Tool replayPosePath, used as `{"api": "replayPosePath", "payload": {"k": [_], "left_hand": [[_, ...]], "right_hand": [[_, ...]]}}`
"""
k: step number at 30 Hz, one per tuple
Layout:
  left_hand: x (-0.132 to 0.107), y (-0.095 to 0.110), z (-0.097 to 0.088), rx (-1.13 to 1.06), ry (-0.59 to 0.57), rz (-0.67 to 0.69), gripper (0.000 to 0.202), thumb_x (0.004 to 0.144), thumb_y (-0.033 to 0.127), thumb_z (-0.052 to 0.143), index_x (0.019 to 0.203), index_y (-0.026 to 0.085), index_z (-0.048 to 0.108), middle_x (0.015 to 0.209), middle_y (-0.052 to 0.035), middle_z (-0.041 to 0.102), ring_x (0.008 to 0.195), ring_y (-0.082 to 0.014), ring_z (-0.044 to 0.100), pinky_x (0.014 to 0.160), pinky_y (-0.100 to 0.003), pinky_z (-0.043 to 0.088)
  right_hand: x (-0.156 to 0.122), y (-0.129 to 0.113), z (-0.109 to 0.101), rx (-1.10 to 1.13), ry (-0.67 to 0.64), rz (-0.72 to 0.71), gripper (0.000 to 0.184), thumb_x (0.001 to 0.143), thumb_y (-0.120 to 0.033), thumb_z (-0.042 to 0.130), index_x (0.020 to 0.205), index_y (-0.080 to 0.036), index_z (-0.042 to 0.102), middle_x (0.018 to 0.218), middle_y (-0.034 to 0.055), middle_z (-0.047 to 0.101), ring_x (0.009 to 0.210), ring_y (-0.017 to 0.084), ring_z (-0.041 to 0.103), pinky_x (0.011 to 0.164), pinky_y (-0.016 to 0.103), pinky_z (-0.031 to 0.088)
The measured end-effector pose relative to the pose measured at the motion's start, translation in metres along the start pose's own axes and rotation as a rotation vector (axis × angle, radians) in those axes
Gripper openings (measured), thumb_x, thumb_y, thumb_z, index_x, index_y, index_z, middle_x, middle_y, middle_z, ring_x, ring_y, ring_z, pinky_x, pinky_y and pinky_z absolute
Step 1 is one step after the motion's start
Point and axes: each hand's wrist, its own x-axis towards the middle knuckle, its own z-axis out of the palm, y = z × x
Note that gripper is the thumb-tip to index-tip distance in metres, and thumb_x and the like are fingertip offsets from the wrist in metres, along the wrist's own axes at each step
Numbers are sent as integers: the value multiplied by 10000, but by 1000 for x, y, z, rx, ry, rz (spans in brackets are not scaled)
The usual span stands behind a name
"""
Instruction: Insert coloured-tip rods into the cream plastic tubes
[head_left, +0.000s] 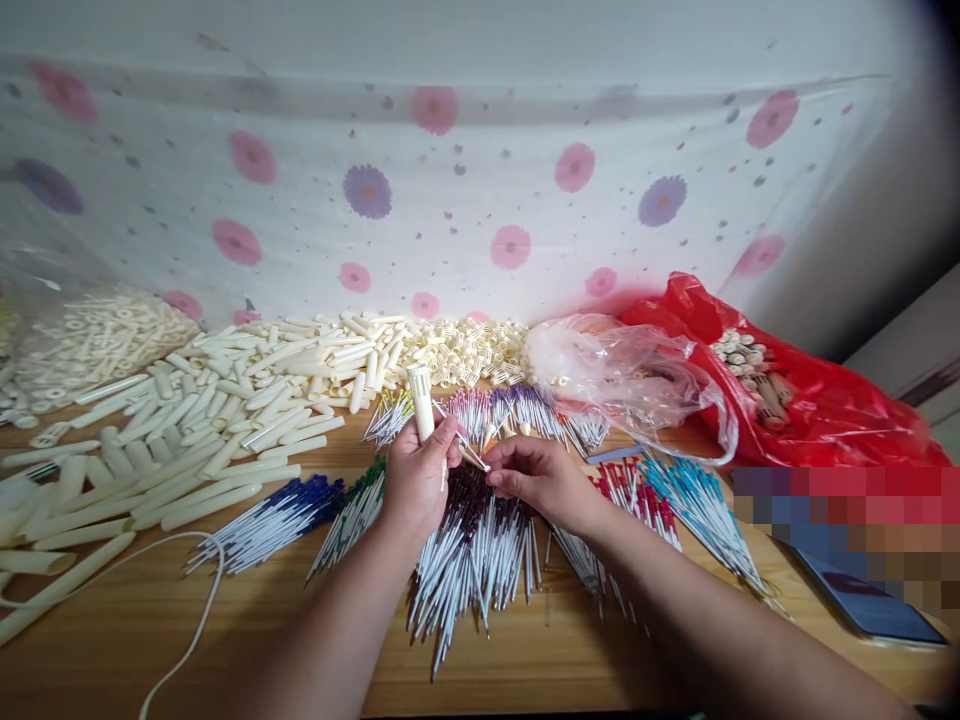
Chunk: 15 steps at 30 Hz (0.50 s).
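My left hand (421, 475) is closed around an upright cream plastic pen barrel (421, 400) with slots at its top end. From its fingers a slim pointed piece (474, 458) sticks out towards the right. Beside it my right hand (536, 475) is pinched at that tip; what small thing its fingertips hold is too hidden to name. Both hands are above a fan of white pen refills with dark ends (480, 550). To the left are blue-ended refills (274, 520) and green-ended refills (356, 525); to the right, red-ended refills (637, 500) and light-blue-ended refills (705, 515).
Many cream barrels (225, 410) are heaped left, with small slotted parts (465, 350) behind. A clear bag (630, 375) and a red bag (832, 400) stand at right. A white cord (217, 600) crosses the left front; a phone (874, 600) lies at right.
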Motion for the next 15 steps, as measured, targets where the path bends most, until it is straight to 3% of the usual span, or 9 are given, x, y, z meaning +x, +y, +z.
{"api": "replayPosePath", "payload": {"k": [3,9,12,15], "left_hand": [[2,2,0,-33,1,-20,305,647,251,779,772,158,518,631,27,593,462,-45,459,452,-162,339],[-4,-2,5,13,-85,-58,242,712,254,738,773,152,527,618,10,617,472,-58,483,464,-171,370],[-8,-2,7,16,-147,-88,227,722,248,732,766,145,534,633,0,628,478,-55,490,475,-171,375],[-9,-1,6,-29,-124,-110,245,703,247,749,770,144,536,644,1,630,492,-56,496,487,-171,384]], "right_hand": [[-1,4,0,-57,26,-56,232,703,-374,720,780,-176,627,678,-17,604,588,87,553,602,246,483],[-2,4,1,-323,187,-343,97,776,-271,654,747,-183,628,693,9,639,610,98,569,589,234,478],[-4,3,1,-360,244,-377,116,788,-288,654,753,-179,635,685,12,639,596,100,570,576,233,480],[-4,5,5,-307,238,-377,104,774,-282,676,762,-180,661,700,22,665,618,112,597,588,242,494]]}}
